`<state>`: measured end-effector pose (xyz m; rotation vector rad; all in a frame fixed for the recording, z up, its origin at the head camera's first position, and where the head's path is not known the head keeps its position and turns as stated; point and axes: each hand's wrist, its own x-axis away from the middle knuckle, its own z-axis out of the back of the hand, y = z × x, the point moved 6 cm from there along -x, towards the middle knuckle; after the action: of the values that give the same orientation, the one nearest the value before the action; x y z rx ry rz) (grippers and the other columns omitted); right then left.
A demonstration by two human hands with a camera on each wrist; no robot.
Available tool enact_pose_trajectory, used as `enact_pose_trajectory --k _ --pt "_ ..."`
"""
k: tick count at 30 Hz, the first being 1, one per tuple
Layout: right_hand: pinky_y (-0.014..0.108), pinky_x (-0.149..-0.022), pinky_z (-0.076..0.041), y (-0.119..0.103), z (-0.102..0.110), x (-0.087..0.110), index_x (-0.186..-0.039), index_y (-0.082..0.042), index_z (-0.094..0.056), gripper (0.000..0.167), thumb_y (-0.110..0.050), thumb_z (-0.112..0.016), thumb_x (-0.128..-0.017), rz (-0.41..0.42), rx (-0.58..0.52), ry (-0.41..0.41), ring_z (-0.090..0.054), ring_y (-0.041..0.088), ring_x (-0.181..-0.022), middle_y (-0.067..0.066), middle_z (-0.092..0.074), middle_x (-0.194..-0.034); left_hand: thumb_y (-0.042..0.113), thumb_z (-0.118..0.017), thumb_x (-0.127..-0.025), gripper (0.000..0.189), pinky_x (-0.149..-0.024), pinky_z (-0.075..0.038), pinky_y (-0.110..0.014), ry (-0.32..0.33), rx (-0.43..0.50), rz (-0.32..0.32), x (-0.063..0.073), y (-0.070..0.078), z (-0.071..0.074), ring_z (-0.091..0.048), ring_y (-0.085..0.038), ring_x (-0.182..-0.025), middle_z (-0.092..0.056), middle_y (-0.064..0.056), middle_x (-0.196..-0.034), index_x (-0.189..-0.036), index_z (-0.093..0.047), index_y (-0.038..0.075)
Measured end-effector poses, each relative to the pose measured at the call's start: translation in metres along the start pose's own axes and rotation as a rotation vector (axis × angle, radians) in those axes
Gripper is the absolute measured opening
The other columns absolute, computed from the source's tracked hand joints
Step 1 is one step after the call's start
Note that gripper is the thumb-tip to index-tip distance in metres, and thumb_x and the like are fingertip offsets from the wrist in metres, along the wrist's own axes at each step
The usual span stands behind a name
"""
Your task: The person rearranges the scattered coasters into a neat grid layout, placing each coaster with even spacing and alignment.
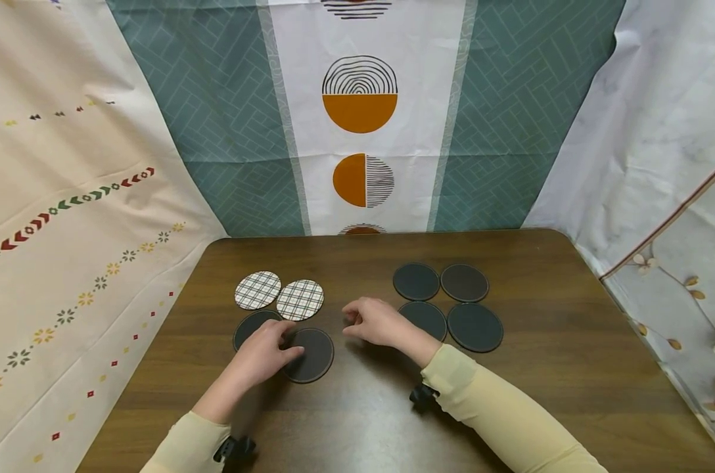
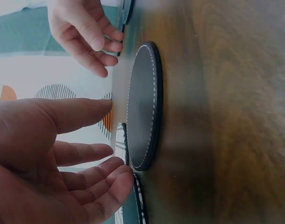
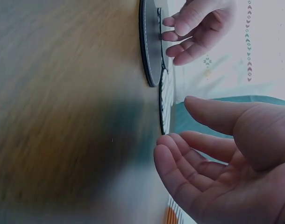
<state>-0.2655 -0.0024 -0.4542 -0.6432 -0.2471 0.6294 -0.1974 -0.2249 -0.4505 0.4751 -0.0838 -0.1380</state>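
Round coasters lie flat in two groups on the table. In the left group are two white plaid coasters [image 1: 258, 290] at the back, with a dark coaster [image 1: 252, 325] and a dark brown stitched coaster [image 1: 314, 360] in front. My left hand [image 1: 257, 358] hovers over these front two, thumb and fingers apart, holding nothing; it partly hides both. The left wrist view shows the stitched coaster [image 2: 143, 107] just beyond the fingertips. My right hand [image 1: 378, 322], loosely bent and holding nothing, hangs over bare wood left of the second group of dark coasters [image 1: 476, 327].
The brown wooden table [image 1: 363, 407] has rounded back corners. A patterned cloth [image 1: 215, 118] hangs behind it, with a cream cloth [image 1: 68, 230] along the left and a pale floral cloth [image 1: 647, 164] along the right. Each wrist carries a small black device [image 1: 424, 395].
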Motion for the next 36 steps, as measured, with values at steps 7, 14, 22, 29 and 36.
enact_pose_trajectory --k 7,14,22,29,36 --pt "0.035 -0.079 -0.049 -0.01 -0.011 -0.005 -0.092 -0.008 -0.067 0.023 -0.021 -0.084 -0.101 0.051 0.052 -0.035 -0.063 0.013 -0.086 -0.002 -0.068 -0.093 0.025 -0.09 -0.093 0.054 -0.086 -0.055 -0.051 0.03 -0.018 0.003 0.009 -0.003 -0.001 -0.065 -0.027 -0.097 -0.067 -0.015 -0.116 -0.135 -0.072 -0.003" --pt "0.035 -0.084 -0.052 -0.015 -0.019 -0.007 -0.111 -0.008 -0.079 0.02 -0.024 -0.084 -0.101 0.031 0.079 -0.066 -0.062 0.013 -0.086 -0.005 -0.07 -0.093 0.024 -0.092 -0.091 0.056 -0.09 -0.056 -0.055 0.033 -0.043 0.017 0.014 -0.006 -0.007 -0.066 -0.032 -0.102 -0.067 -0.017 -0.116 -0.134 -0.072 -0.005" --pt "0.038 -0.095 -0.055 -0.016 -0.023 -0.009 -0.132 -0.006 -0.078 0.038 -0.026 -0.084 -0.101 -0.015 0.077 -0.084 -0.067 0.012 -0.094 -0.006 -0.074 -0.099 0.022 -0.093 -0.09 0.058 -0.092 -0.056 -0.057 0.054 -0.06 0.025 0.018 -0.006 -0.009 -0.067 -0.037 -0.106 -0.066 -0.021 -0.118 -0.135 -0.071 -0.006" --pt "0.034 -0.084 -0.049 -0.018 -0.026 -0.011 -0.118 -0.008 -0.08 0.025 -0.025 -0.084 -0.1 -0.007 0.1 -0.088 -0.059 0.012 -0.083 -0.008 -0.066 -0.087 0.025 -0.096 -0.088 0.066 -0.094 -0.057 -0.058 0.028 -0.086 0.046 0.019 -0.007 -0.011 -0.068 -0.039 -0.108 -0.065 -0.024 -0.12 -0.137 -0.069 -0.009" --pt "0.036 -0.088 -0.052 -0.018 -0.029 -0.012 -0.131 -0.008 -0.08 0.036 -0.026 -0.084 -0.1 -0.028 0.089 -0.107 -0.062 0.011 -0.087 -0.007 -0.071 -0.093 0.027 -0.099 -0.083 0.074 -0.094 -0.057 -0.058 0.002 -0.08 0.038 0.02 -0.006 -0.011 -0.066 -0.039 -0.108 -0.063 -0.023 -0.121 -0.139 -0.068 -0.009"
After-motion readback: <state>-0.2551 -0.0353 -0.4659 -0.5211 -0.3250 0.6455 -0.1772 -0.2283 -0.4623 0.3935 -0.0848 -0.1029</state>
